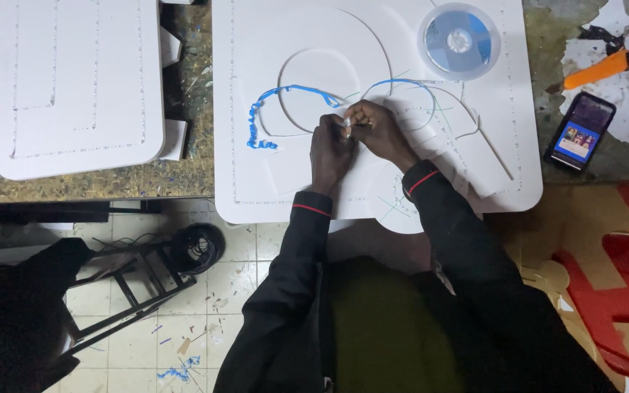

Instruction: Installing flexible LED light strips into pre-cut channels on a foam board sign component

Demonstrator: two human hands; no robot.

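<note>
Head view: both of your hands meet at the middle of the white board, which lies on the bench. Left hand and right hand are pinched together on a small pale piece, fingertips touching; what that piece is, too small to tell. It looks to sit where the blue strip ends.

Strip: runs from the hands toward 9 o'clock along the cut groove, then curls down into a loose wrinkled tail at about 8 o'clock. A second blue arc leaves the hands toward 2 o'clock. Thin clear or white strands trail off toward 3 o'clock.

Round the board: reel with a blue core at 1 o'clock, on the board's top edge. Phone, screen lit, at 3 o'clock, off the board. Orange tool above the phone. Second white board at 9 o'clock, well apart.

Judgement on handling:
- Keep the pinch low, close to the board, so the strip does not lift out of its groove.
- Let one hand anchor while the other works; pulling with both would likely drag the laid curve.
- Mind the loose tail at 8 o'clock; it could snag a sleeve.
- Keep forearms off the strands at 3 o'clock.
</note>
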